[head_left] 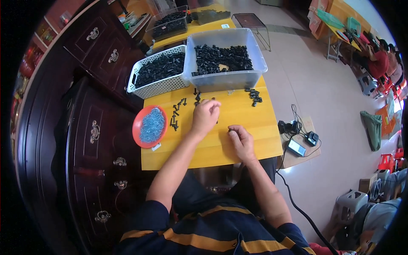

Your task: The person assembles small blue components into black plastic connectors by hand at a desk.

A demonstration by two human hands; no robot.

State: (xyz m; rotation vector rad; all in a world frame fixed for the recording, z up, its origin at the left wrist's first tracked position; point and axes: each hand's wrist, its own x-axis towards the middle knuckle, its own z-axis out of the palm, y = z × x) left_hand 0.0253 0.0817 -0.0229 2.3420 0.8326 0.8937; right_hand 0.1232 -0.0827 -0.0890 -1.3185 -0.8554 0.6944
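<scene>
My left hand [206,115] is over the middle of the yellow table [263,144], fingers curled closed; what they hold, if anything, is too small to make out. Lower and to the right, my right hand [243,143] pinches a small black plastic part [230,129] between thumb and fingers. Loose black pieces [175,115] lie in a rough line left of my left hand, and a few more sit just beyond it. Another cluster of black pieces [255,97] rests near the right edge. At the left edge, a red bowl [136,127] holds thin silvery metal pins [152,125].
A translucent bin [225,83] and a white perforated basket [163,88], both full of black parts, stand along the table's far side. Dark drawers [95,131] border the left. Devices with cables [296,147] lie on a board at right. Other people sit far right.
</scene>
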